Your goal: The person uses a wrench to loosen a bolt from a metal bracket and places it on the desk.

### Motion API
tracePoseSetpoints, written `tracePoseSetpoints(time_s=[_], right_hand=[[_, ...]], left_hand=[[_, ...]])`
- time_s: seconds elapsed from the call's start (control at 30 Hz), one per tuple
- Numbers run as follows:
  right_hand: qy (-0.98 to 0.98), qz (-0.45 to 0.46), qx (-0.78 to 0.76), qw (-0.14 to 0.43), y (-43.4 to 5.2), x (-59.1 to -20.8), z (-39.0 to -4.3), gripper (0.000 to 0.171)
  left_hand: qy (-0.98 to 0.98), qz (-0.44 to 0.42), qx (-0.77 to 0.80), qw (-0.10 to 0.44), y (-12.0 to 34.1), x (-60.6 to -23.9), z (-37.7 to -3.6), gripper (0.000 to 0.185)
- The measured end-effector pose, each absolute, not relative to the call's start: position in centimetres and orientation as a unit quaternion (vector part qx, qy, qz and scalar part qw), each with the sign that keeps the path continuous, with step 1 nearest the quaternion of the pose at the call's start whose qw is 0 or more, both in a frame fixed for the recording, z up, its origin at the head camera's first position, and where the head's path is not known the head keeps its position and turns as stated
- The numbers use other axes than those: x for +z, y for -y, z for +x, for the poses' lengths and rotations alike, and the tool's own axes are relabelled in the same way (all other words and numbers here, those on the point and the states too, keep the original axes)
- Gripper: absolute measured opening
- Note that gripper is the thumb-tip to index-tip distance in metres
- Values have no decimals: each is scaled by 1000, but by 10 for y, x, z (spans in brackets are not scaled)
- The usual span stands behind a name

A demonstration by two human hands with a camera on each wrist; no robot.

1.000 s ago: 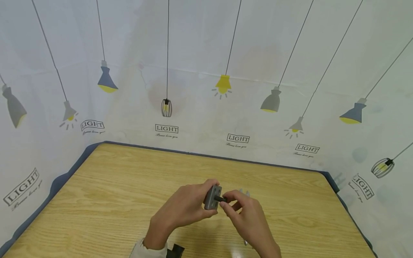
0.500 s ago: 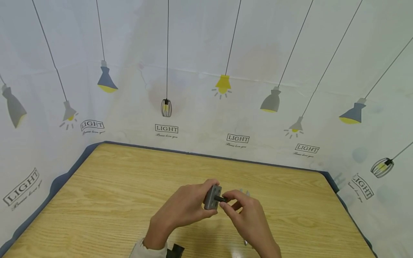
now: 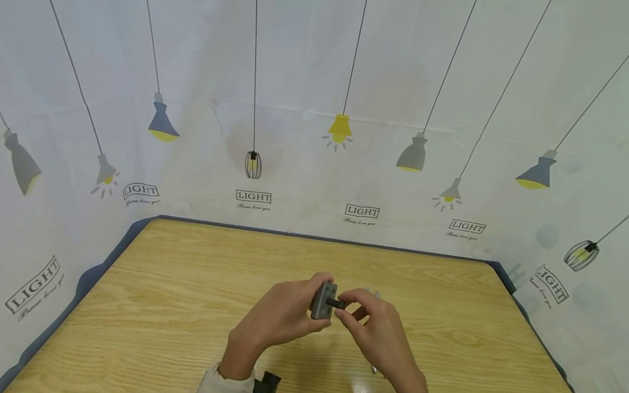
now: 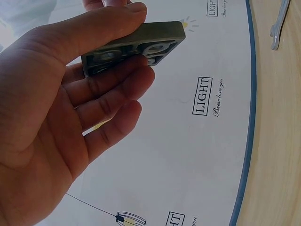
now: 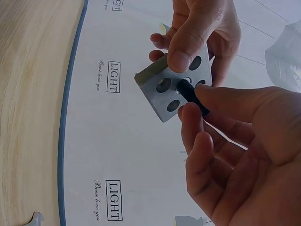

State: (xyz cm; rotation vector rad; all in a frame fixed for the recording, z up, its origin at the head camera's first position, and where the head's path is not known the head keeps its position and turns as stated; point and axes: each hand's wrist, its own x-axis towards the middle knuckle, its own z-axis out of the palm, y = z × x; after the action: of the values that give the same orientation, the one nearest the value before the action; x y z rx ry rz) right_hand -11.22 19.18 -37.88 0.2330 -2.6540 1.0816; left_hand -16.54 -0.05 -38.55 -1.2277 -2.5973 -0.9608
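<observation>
Gray perforated block [image 5: 176, 89] was gripped edgewise by the left hand [image 3: 280, 319] while right hand [image 3: 375, 327] pinched a black bolt [image 5: 193, 96] at its center hole.

A grey metal block [image 4: 136, 44] with round holes is gripped edgewise by the left hand [image 4: 56, 108], thumb above, fingers beneath. Beyond the block, a printed backdrop [image 4: 207, 96] marked "LIGHT" is seen. A wooden table [image 4: 277, 141] and a metal tool end [image 4: 278, 26] are noted past the backdrop.
</observation>
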Motion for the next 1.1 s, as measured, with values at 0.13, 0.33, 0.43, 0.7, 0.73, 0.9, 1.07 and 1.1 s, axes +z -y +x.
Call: tracePoseSetpoints(time_s=[0.13, 0.33, 0.43, 0.7, 0.73, 0.9, 1.07, 1.1], right_hand=[[915, 82, 372, 136, -192, -379, -112, 19], [917, 89, 360, 147, -192, -380, -113, 24], [920, 88, 346, 161, -193, -380, -113, 27], [917, 84, 355, 161, -196, -380, -113, 25], [917, 83, 356, 161, -196, -381, -113, 25], [916, 83, 354, 168, -196, -381, -113, 25], [917, 82, 354, 165, -197, -381, -113, 24], [918, 80, 353, 162, -197, -380, -113, 24]], left_hand=[[856, -404, -317, 56, 0, -386, -166, 57], [858, -400, -317, 54, 3, -385, -166, 59], [863, -387, -319, 56, 6, -384, -166, 61], [870, -367, -324, 62, 12, -382, -167, 62], [869, -369, -324, 62, 12, -382, -167, 62], [866, -375, -324, 60, 10, -382, -167, 62], [867, -376, -322, 60, 11, -383, -168, 61], [868, -375, -322, 54, 11, -383, -168, 61]])
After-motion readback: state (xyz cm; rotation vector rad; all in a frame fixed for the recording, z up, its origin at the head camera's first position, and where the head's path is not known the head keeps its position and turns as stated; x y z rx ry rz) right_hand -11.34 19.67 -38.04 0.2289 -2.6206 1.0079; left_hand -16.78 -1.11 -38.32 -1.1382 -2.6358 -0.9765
